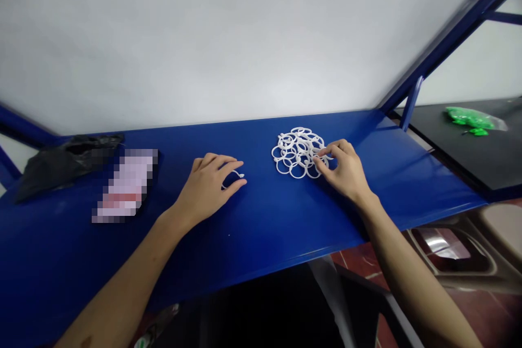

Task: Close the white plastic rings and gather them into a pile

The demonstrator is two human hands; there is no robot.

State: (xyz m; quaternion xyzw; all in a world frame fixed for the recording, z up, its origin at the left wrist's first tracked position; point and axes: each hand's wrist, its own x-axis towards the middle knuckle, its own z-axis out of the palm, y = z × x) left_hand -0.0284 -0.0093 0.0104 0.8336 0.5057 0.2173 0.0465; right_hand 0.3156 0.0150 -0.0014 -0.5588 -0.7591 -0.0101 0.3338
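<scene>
A heap of white plastic rings (297, 152) lies on the blue table (261, 223), right of the middle. My right hand (345, 171) rests at the heap's right edge, its thumb and forefinger pinched on a ring there. My left hand (210, 182) lies on the table to the left of the heap, fingers curled around a single white ring (235, 176) that shows between thumb and forefinger.
A black plastic bag (65, 160) and a blurred-out flat object (125, 185) lie at the table's left. A black table (468, 147) to the right carries a bag of green pieces (473, 118). A plastic chair (448, 250) stands below on the right. A white wall rises behind.
</scene>
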